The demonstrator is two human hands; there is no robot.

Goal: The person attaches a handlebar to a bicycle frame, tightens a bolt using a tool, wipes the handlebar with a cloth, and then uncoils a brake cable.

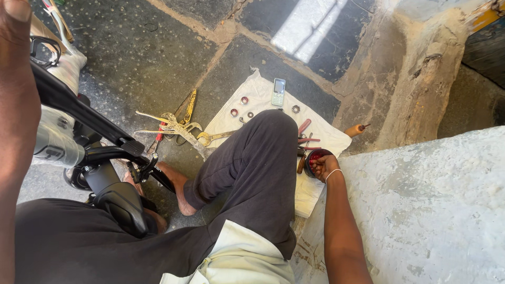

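While my right hand [323, 165] dips its fingers [317, 167] into the small round tin [315, 158] of red grease, I judge the tin light, rigid, slippery inside. Better to hold its outer rim. My left hand [16, 63] is too close; its fingers I cannot tell.

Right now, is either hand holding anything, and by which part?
The right hand has its fingers in a small round dark tub of red stuff on the white cloth; no clear hold shows. The left hand is cropped: cannot tell.
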